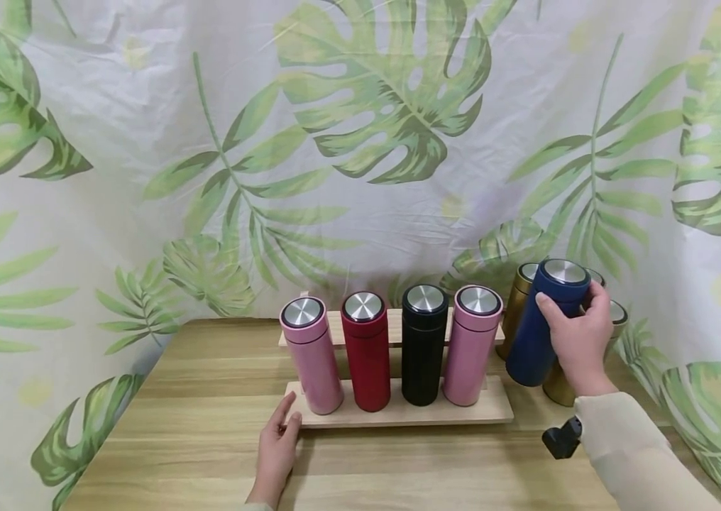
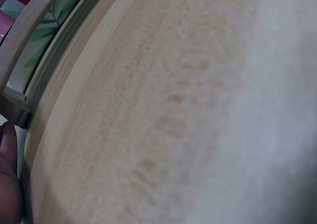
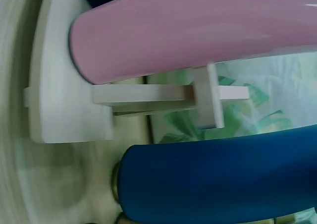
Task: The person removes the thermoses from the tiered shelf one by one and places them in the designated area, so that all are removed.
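My right hand (image 1: 580, 341) grips a dark blue thermos bottle (image 1: 531, 341) by its upper part, just right of a light wooden rack (image 1: 411, 415). The bottle tilts slightly, its silver-topped lid uppermost. In the right wrist view the blue bottle (image 3: 213, 177) lies apart from the rack's end. On the rack stand a pink bottle (image 1: 314, 362), a red one (image 1: 368, 358), a black one (image 1: 423, 355) and a second pink one (image 1: 472, 348), left to right. My left hand (image 1: 276, 447) is at the rack's left front corner, fingertips right at its edge.
Several gold bottles (image 1: 516, 305) stand behind and beside the blue one, partly hidden by it and my right hand. The rack rests on a wood-grain table (image 1: 207, 397). A leaf-patterned cloth (image 1: 399, 234) hangs behind. A small black device (image 1: 561, 438) sits at my right wrist.
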Demonstrator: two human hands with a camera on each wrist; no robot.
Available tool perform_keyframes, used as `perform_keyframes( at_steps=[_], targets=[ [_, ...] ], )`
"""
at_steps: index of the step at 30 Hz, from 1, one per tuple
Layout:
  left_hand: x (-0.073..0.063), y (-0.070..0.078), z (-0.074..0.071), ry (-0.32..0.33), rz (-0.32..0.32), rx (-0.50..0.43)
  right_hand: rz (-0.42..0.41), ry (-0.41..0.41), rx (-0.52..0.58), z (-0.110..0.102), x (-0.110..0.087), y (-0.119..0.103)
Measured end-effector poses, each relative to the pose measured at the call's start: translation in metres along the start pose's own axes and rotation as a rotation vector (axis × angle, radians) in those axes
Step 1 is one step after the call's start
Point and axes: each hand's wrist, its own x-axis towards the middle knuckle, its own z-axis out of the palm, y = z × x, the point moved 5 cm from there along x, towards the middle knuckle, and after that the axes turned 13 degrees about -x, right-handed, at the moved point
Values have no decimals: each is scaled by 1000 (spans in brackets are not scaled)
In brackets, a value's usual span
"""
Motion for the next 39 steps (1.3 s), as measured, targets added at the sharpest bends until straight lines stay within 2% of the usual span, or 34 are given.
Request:
perform_keyframes(
  at_steps=[4, 6, 12, 19, 26, 29, 35, 39],
  targets=[
    [7, -16, -3, 3, -2, -3, -14, 24, -23, 4, -5, 11],
    [8, -19, -3, 6, 10, 5, -20, 33, -24, 7, -7, 16],
    [8, -19, -3, 10, 25, 4, -2, 28, -60, 14, -12, 25],
    [8, -20, -2, 24, 28, -12, 28, 5, -50, 22, -21, 37],
    [7, -21, -1, 15, 15, -17, 49, 23, -44, 28, -25, 44],
    [6, -16, 0, 17, 9, -22, 47, 30, -36, 29, -25, 47],
    [-5, 8, 5, 16, 3, -30, 57, 21, -27, 30, -25, 45],
    [-7, 13, 4, 21, -2, -29, 43, -1, -16, 28, -22, 38]
  ],
)
